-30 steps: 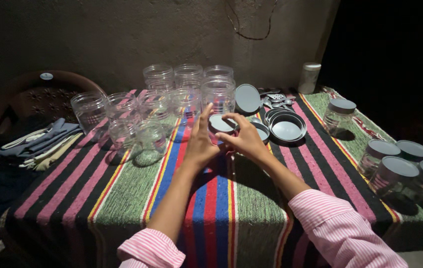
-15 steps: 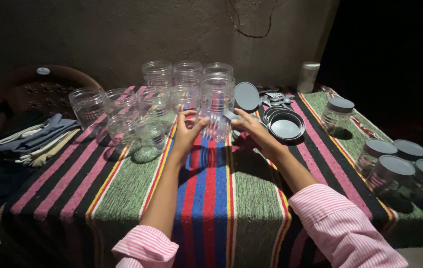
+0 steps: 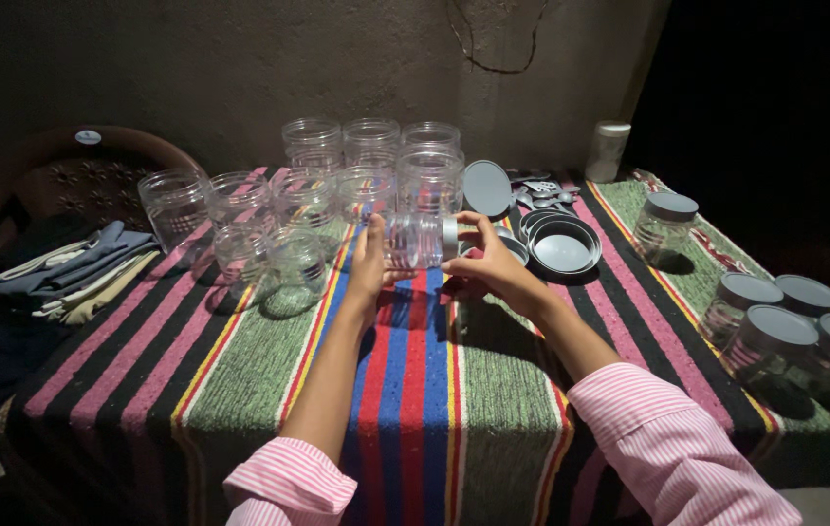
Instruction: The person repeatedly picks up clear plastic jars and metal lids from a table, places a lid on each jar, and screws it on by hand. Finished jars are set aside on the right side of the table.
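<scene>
Clear plastic jar (image 3: 413, 241) now tipped sideways, left hand (image 3: 368, 261) flat on base, right hand (image 3: 485, 268) fingers gripping grey lid (image 3: 450, 239)

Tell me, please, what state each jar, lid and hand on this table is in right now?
held jar: on its side, grey lid on its right end.
left hand: flat against the jar's base.
right hand: gripping the lid end.
open jars: upright, lidless, clustered at the back.
capped jars: upright, grey lids on, at the right.
loose lids: stacked, rims up, beside the right hand.
folded cloths: piled on the chair.
</scene>
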